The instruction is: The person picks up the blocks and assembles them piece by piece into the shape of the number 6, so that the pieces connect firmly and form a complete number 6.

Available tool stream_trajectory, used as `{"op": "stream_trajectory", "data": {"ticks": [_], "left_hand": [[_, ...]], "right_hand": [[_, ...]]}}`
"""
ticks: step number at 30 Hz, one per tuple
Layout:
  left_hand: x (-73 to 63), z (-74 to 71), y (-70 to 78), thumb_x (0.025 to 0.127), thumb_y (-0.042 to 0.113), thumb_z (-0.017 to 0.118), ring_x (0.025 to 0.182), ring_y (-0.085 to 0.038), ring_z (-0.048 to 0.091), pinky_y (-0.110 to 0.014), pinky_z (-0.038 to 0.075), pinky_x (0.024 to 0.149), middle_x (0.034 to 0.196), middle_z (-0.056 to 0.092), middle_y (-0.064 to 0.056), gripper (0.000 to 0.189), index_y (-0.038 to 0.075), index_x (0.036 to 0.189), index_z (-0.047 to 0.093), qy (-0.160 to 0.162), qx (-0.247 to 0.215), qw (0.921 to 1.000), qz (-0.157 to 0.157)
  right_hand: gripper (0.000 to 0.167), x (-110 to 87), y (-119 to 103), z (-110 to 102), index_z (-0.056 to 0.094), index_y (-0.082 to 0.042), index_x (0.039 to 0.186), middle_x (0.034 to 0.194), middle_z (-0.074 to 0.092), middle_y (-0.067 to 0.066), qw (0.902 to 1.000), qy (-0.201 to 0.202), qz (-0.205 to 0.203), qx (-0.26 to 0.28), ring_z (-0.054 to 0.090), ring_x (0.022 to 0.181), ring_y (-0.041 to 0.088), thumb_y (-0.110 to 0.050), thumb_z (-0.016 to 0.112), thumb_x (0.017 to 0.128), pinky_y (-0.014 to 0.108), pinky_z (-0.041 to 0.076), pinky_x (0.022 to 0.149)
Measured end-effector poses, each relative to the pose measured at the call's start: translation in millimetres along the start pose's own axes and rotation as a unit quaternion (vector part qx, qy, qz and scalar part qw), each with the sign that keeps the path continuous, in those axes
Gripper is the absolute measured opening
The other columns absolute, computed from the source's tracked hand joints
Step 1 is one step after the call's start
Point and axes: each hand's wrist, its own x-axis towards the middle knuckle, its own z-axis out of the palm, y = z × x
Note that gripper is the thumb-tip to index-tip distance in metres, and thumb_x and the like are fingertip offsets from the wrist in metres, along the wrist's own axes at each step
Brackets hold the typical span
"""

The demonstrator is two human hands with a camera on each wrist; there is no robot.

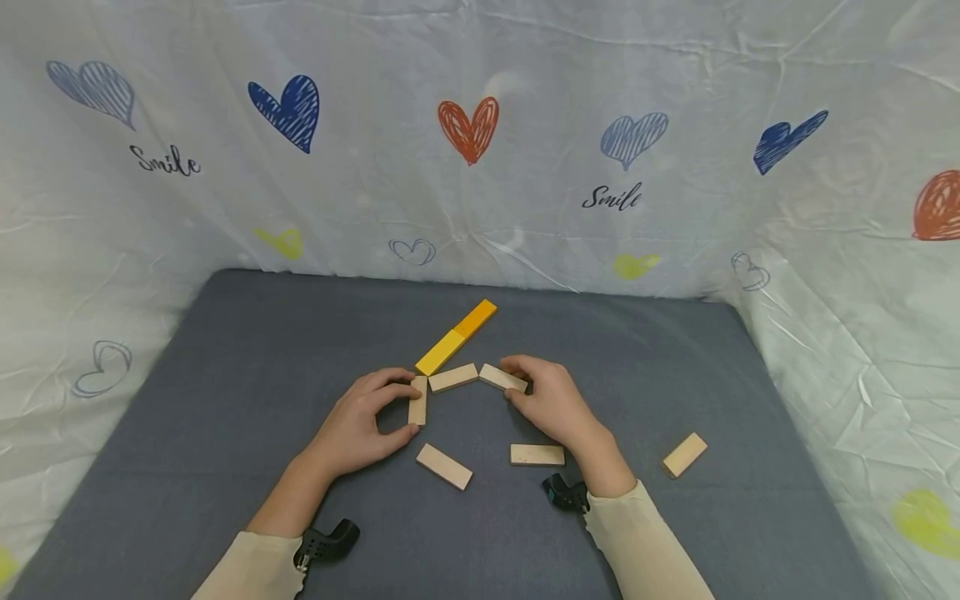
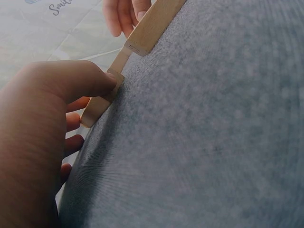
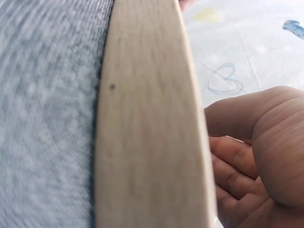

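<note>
My left hand (image 1: 367, 421) pinches a plain wooden block (image 1: 417, 402) between thumb and fingers. That block lies with its long side pointing away from me, and the thumb (image 2: 102, 80) presses its near end in the left wrist view. A second plain block (image 1: 453, 377) lies slanted beside it, its right end close to a third block (image 1: 502, 378). This third one is held at its right end by the thumb and fingers of my right hand (image 1: 555, 400). Beyond them, a yellow block (image 1: 440, 352) and an orange block (image 1: 476, 318) form one diagonal line.
Loose plain blocks lie nearer me: one slanted block (image 1: 444, 467) in the middle, one level block (image 1: 537, 455) by the right wrist, and another (image 1: 684, 455) farther right. A dark grey cloth (image 1: 300, 325) covers the table. Behind it hangs a white heart-printed sheet (image 1: 525, 50).
</note>
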Motion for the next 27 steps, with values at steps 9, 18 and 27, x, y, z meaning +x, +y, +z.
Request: {"op": "stream_trajectory", "data": {"ticks": [9,18,27], "left_hand": [[0.6,-0.4,1.4,0.088,0.029,0.093,0.14,-0.03,0.057,-0.059,0.047,0.115,0.148,0.062,-0.001,0.045,0.022,0.129,0.077,-0.003,0.0,1.0,-0.004],[0.3,-0.2,1.0,0.087,0.028,0.093,0.139,-0.029,0.057,-0.059,0.047,0.114,0.148,0.062,0.0,0.044,0.022,0.129,0.077,0.0,-0.002,1.0,-0.003],[0.0,0.2,0.0,0.088,0.028,0.093,0.139,-0.029,0.057,-0.059,0.048,0.113,0.148,0.062,0.0,0.044,0.022,0.128,0.077,0.002,-0.004,1.0,0.001]], "right_hand": [[0.044,-0.3,-1,-3,0.072,-0.008,0.142,0.134,0.074,0.005,0.9999,-0.003,0.003,0.01,0.071,0.117,0.025,-0.014,0.082,0.1,0.049,0.06,0.099],[0.047,-3.9,3,-11,0.068,-0.007,0.147,0.141,0.071,0.008,0.9996,0.005,0.021,0.018,0.069,0.127,0.029,-0.024,0.078,0.104,0.05,0.057,0.106],[0.054,-10.2,3,-19,0.061,-0.006,0.154,0.149,0.066,0.011,0.9995,0.017,0.021,0.014,0.061,0.14,0.034,-0.027,0.075,0.106,0.056,0.052,0.113]]}}
